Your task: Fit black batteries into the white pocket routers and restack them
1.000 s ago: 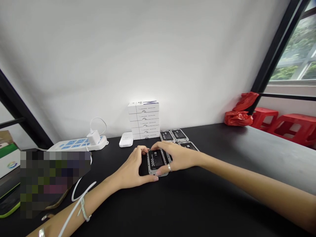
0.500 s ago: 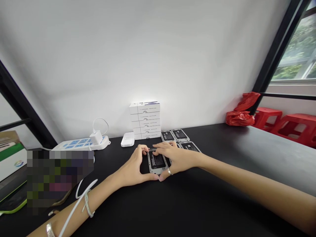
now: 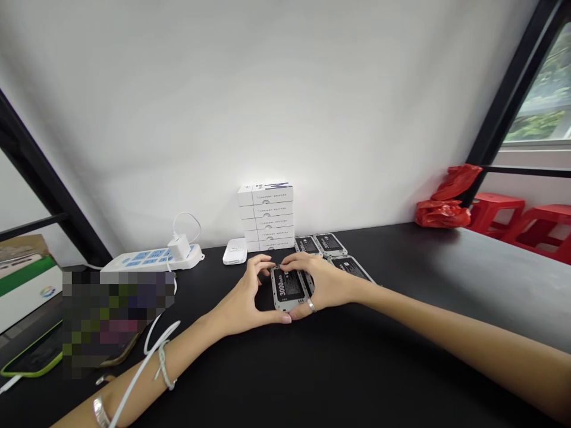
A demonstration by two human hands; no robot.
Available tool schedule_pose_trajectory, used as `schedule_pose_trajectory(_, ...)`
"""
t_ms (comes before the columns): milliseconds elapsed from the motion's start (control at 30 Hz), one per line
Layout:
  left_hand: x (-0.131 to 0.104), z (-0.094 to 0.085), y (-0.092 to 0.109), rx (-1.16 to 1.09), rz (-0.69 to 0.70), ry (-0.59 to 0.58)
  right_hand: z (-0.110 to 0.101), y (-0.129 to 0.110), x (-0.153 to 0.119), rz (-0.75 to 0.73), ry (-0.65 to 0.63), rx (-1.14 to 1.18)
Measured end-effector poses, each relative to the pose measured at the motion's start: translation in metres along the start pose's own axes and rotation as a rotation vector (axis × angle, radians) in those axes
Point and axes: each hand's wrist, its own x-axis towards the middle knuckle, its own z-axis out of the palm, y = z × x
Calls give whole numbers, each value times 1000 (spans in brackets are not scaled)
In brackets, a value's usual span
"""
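Observation:
A flat grey device [image 3: 288,290] with a black battery marked 3000mAh lies on the black table between my hands. My right hand [image 3: 328,282] spans it, fingertips on its far edge and thumb at its near edge. Curved around its left side, my left hand [image 3: 241,297] has its fingertips at the far left corner and its thumb by the near edge, touching the right thumb. Another like device is partly hidden under my right hand. Just beyond lie more such devices, one at the back right [image 3: 330,244] and one nearer [image 3: 350,268].
White boxes [image 3: 270,223] stand stacked against the wall, beside a small white device [image 3: 235,252]. At left are a power strip [image 3: 134,260] with a charger [image 3: 179,246], white cables, and a green-edged phone [image 3: 38,353]. A red plastic bag [image 3: 442,214] sits at the far right.
The view has shifted slightly, so the scene sits a little further right. My left fingers have lifted and curled slightly at the device's far left corner. My right hand stays on it.

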Motion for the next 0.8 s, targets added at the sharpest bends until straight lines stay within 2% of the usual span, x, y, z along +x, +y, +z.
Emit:
schedule_pose_trajectory(167,0,-3,5,-16,-13,29,-25,17,3,76,92,22)
schedule_pose_trajectory(333,2,-4,7,97,57,-38,-56,69,2,205,123,25)
schedule_pose_trajectory(400,3,-3,5,112,79,-27,-62,89,1,259,121,27)
schedule_pose_trajectory(500,4,-1,2,115,71,-11,-64,108,0,255,88,82)
schedule_pose_trajectory(667,5,0,2,114,68,-23,-64,124,-2,194,26,219)
schedule_pose_trajectory(800,3,0,3,112,57,-19,-69,121,-3,199,39,99)
